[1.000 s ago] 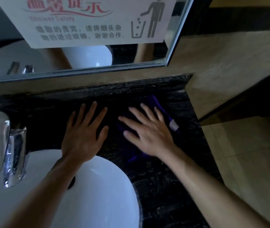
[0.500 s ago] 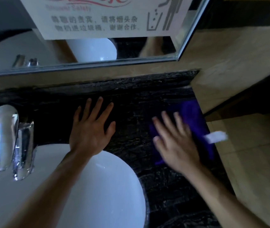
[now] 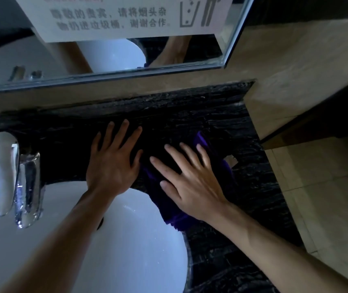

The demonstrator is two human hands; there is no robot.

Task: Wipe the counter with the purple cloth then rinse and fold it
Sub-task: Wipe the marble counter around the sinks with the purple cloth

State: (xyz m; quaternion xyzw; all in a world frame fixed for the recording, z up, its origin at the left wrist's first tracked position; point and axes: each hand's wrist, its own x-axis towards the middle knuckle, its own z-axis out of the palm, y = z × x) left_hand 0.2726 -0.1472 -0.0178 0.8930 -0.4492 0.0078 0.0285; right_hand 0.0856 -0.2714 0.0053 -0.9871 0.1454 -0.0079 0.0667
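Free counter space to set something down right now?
Bare black counter between right hand and the tan side wall, also behind both hands. Crowded: left hand, purple cloth, basin, faucet.

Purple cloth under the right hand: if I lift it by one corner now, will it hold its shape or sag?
Likely sag: the purple cloth lies creased and flattened under the right hand, so it looks soft. It probably slides easily on the polished counter. Its white tag may flap.

Veined glossy black stone counter [image 3: 221, 123], purple cloth [image 3: 169, 208], shiny chrome faucet [image 3: 1, 172], smooth white basin [image 3: 143, 250]
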